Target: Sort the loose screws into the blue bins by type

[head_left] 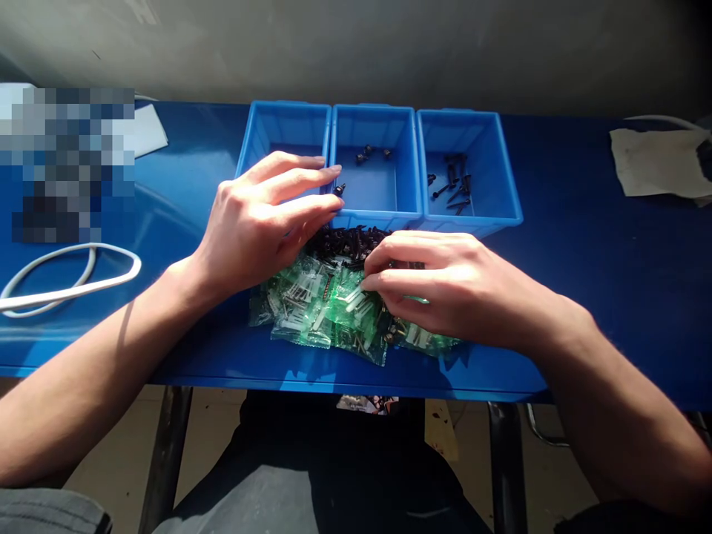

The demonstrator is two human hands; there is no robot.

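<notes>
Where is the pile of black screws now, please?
In the head view, the screw pile lies near the centre, between the middle blue bin and the green packets.

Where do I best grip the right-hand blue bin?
Probably by its right rim, coming from the right. On the right-hand bin that side stands free, while its left wall sits close beside the middle bin. The dark screws lie low inside, so fingertips should fit over the rim with the thumb outside.
</notes>
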